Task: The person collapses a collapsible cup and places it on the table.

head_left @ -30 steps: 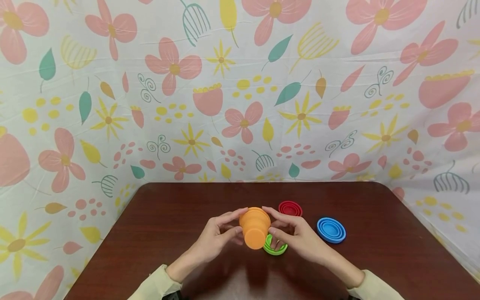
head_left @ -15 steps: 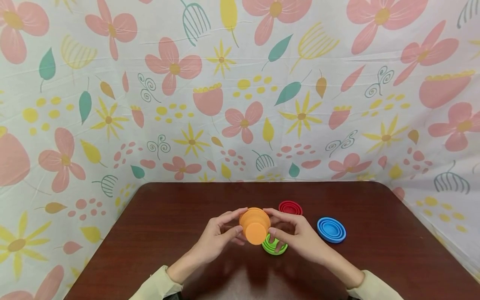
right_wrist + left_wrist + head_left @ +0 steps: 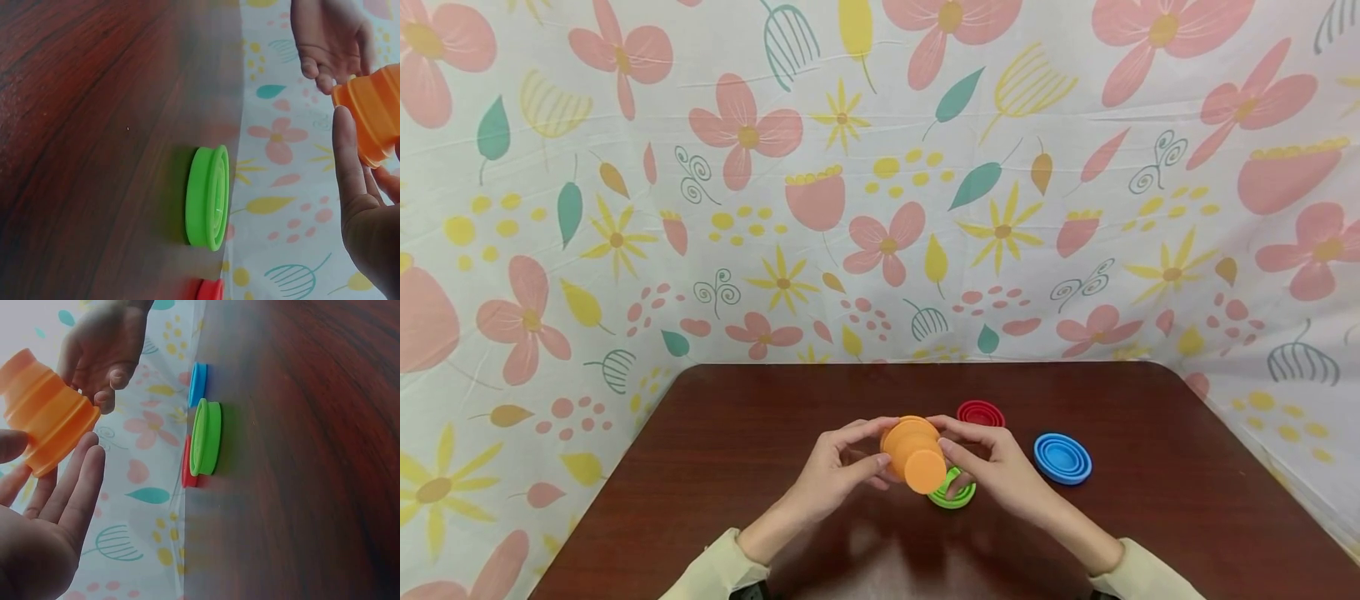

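Note:
An orange collapsible cup point(image 3: 917, 457), drawn out to its full stepped height, is held above the table between both hands. Its closed base points toward the head camera and leans to the right. My left hand point(image 3: 829, 473) pinches the wide rim side between thumb and fingers. On the opposite side my right hand point(image 3: 1006, 477) grips the cup the same way. Stepped rings of the cup point(image 3: 50, 409) show in the left wrist view. Below the right fingers a flattened green collapsible cup point(image 3: 206, 199) lies on the table, partly covered by that hand in the head view.
A flattened red collapsible cup point(image 3: 981, 415) lies farther back, and a flattened blue one point(image 3: 1063, 458) sits to the right. All rest on the dark brown wooden table point(image 3: 760, 417). A flower-patterned cloth point(image 3: 880, 183) hangs behind the table and along its sides.
The orange cup's base has swung upward and then to the right, so the cup now leans rightward. Both hands keep hold of it and have barely shifted.

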Available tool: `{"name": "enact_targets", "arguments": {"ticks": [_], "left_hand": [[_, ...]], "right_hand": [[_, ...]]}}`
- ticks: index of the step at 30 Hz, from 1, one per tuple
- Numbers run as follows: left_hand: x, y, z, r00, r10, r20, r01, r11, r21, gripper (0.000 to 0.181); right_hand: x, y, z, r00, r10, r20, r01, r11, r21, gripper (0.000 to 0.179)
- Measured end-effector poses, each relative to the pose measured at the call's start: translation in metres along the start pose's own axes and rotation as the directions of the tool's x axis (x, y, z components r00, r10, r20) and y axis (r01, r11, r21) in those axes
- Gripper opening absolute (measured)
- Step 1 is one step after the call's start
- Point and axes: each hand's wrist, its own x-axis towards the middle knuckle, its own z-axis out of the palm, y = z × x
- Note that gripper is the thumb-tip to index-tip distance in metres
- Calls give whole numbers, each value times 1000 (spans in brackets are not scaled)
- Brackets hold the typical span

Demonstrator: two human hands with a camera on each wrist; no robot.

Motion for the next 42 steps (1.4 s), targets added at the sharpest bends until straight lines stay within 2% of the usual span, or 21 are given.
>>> {"name": "enact_targets", "arguments": {"ticks": [5,11,15,23,33,37,42], "left_hand": [[3,-1,2,998,-23,-53,25,999,35,35],[6,-5,5,988,-56,-143,65,996,60,30],[7,-3,8,983,-72,-170,82,995,54,30],[9,-1,12,987,-69,-147,74,997,29,30],[10,1,13,988,-86,-126,89,996,21,28],[11,0,13,990,-68,-120,73,997,36,28],[12,-1,12,994,-17,-108,24,998,60,26]], "right_hand": [[1,1,2,1000,12,1,-12,1000,7,44],[2,1,4,1000,23,-2,-23,1000,-12,43],[4,0,5,999,42,-24,-42,999,-9,41],[4,0,6,996,64,-60,-65,998,0,40],[4,-4,8,996,76,-40,-76,997,11,43],[5,-5,7,996,75,-43,-75,997,10,42],[5,-4,6,997,60,-50,-60,998,3,39]]}}
